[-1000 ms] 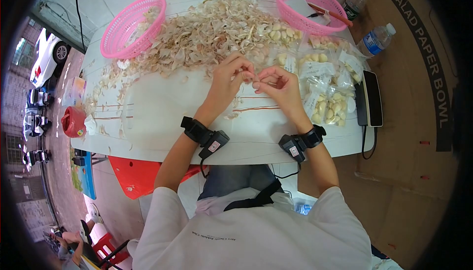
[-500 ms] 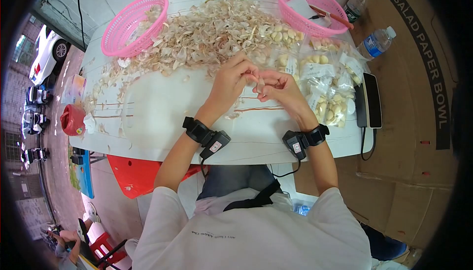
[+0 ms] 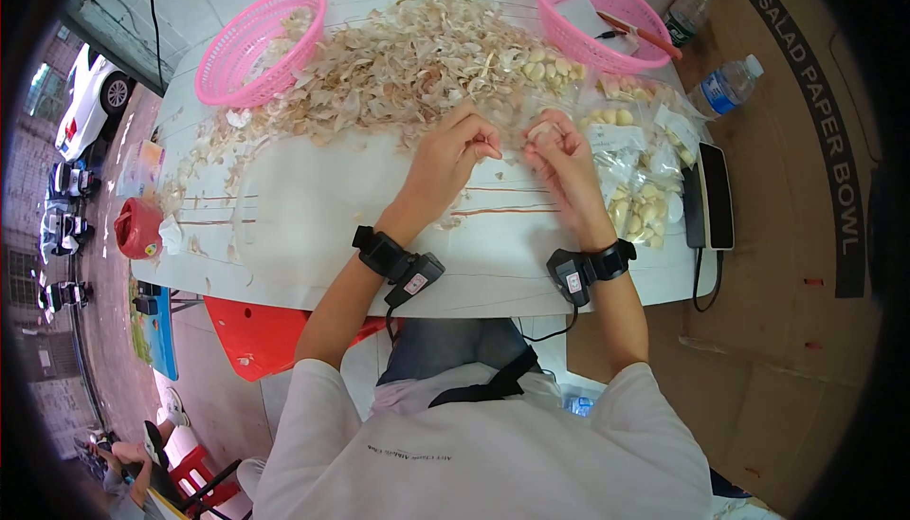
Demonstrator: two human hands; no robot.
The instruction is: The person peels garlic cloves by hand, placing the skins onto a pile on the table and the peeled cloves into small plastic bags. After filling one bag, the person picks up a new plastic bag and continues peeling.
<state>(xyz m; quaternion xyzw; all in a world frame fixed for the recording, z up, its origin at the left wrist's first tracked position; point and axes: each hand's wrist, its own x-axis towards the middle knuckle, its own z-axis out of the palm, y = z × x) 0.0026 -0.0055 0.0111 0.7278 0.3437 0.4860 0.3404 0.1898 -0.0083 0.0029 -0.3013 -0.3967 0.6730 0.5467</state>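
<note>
Hands apart since earlier frame; left hand (image 3: 442,171) pinched, contents unclear; right hand (image 3: 572,171) pinches small pale piece (image 3: 543,129); slip could lose it among papery beige skins (image 3: 398,65).

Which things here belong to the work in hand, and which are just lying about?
Work in hand:
- left hand
- right hand, pinching a pale piece
- heap of papery skins
- bagged pale cloves
- left pink basket, skins inside

Apparently just lying about:
- phone
- two bottles
- red container
</note>
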